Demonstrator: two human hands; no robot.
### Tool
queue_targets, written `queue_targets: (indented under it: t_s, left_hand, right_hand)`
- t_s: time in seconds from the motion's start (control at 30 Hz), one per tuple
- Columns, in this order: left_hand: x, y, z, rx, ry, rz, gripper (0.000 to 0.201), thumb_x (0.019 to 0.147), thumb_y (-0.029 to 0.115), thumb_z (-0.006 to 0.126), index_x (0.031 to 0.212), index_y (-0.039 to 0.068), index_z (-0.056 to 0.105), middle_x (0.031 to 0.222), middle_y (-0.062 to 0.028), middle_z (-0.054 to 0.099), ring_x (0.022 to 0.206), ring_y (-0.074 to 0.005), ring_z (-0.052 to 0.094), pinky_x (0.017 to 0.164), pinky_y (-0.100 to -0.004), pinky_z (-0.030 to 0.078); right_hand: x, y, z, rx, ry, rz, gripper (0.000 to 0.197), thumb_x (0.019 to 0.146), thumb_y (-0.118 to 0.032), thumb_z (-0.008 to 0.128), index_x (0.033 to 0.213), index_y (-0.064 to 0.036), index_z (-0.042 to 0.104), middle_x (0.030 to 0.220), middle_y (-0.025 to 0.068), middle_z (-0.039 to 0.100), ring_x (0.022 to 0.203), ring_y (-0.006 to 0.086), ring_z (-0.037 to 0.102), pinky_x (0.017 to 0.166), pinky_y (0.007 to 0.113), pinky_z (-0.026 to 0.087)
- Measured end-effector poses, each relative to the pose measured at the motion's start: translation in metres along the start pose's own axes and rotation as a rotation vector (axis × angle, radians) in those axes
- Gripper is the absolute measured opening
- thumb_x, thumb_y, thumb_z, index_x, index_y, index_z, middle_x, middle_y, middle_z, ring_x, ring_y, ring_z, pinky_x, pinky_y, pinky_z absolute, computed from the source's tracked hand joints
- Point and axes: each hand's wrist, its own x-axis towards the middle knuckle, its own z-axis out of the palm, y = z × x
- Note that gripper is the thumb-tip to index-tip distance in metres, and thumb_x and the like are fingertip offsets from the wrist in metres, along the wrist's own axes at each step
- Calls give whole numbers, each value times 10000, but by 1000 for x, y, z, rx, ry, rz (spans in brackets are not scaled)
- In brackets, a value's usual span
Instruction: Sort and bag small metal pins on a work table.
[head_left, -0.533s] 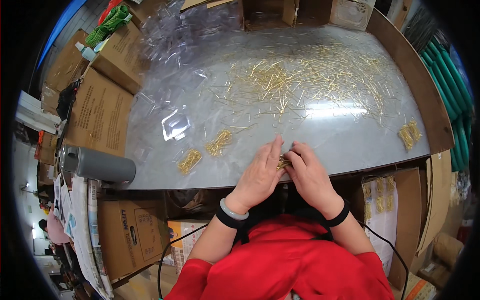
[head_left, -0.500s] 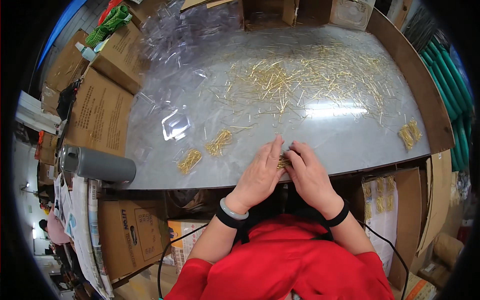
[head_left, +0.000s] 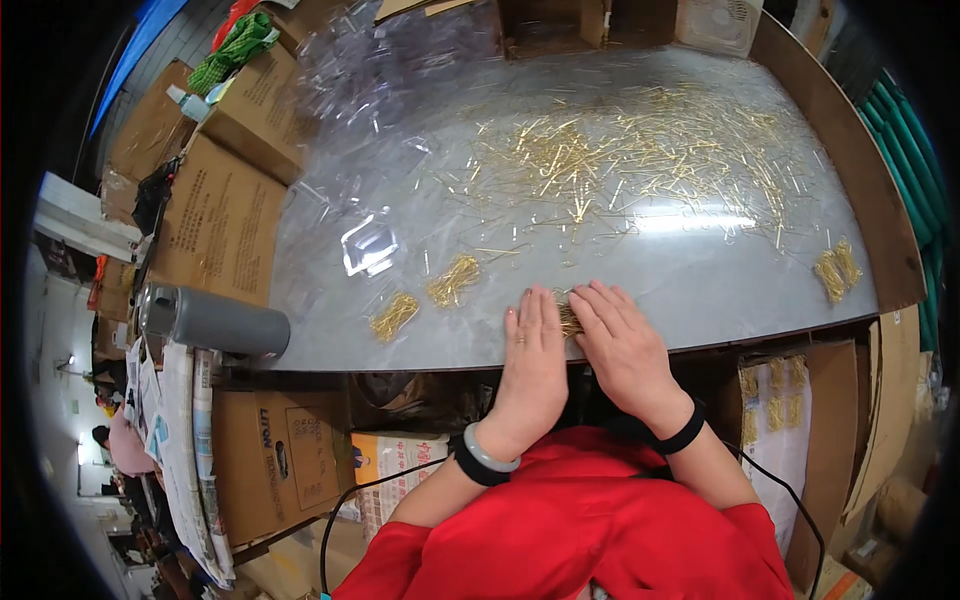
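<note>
At the near edge of the grey table, a small bundle of gold wire hooks lies between my hands, partly covered by them. My left hand rests along its left side, fingers stretched out and pointing away from me. On the other side, my right hand lies with straight fingers close together, touching the bundle. Two more gold bundles lie to the left, one nearer and one farther. A big loose pile of gold wire hooks spreads over the far middle and right of the table.
Clear plastic packs heap at the far left, with one shiny clear tray nearer. A grey bottle lies at the left edge. Gold bundles sit far right beside a cardboard wall. An open box below holds more bundles.
My fingers have straightened from curling around the bundle to lying flat on both sides of it. My left hand has turned to point straight ahead. The whole view has shifted slightly.
</note>
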Motion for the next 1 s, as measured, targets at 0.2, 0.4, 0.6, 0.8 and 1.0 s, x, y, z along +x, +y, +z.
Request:
queue_targets:
  t_s: [0.2, 0.4, 0.6, 0.8, 1.0]
  left_hand:
    - [12, 15, 13, 5, 47, 25, 640, 908, -14, 466, 1485, -184, 247, 1533, -412, 253, 1458, -528, 258, 1204, -594, 215]
    - [-18, -11, -39, -224, 240, -244, 396, 1032, 85, 498, 1400, -62, 502, 1259, -285, 595, 1114, -351, 631, 957, -478, 511]
    - [-30, -64, -76, -909, 308, -861, 367, 1059, 251, 545, 1196, -83, 608, 877, -150, 660, 677, -172, 679, 570, -273, 577]
    - [-2, -88, -82, -952, 175, -983, 302, 1027, 230, 586, 1081, -66, 611, 829, -152, 665, 652, -189, 689, 545, -278, 571]
    - [11, -86, -73, -1078, 283, -913, 231, 1020, 202, 591, 1014, -29, 603, 900, -169, 686, 702, -212, 709, 592, -294, 596]
  right_hand:
    - [-3, 4, 2, -16, -6, 10, 507, 829, -25, 603, 1333, 15, 564, 1347, 154, 588, 1309, 341, 535, 1133, 458, 420]
    - [-1, 6, -2, -27, -12, 4, 464, 843, 29, 571, 1307, 26, 576, 1331, 156, 593, 1297, 338, 545, 1120, 449, 436]
    - [-1, 4, -3, 50, 28, 29, 422, 853, 44, 563, 1274, 34, 582, 1304, 177, 592, 1270, 360, 556, 1110, 463, 440]
    - [-3, 8, -3, 44, 37, 4, 403, 840, 50, 575, 1242, 35, 597, 1257, 175, 598, 1243, 366, 567, 1102, 475, 446]
    - [-3, 7, 1, 43, 58, 23, 391, 837, 50, 586, 1227, 31, 604, 1241, 172, 603, 1234, 366, 572, 1094, 476, 451]
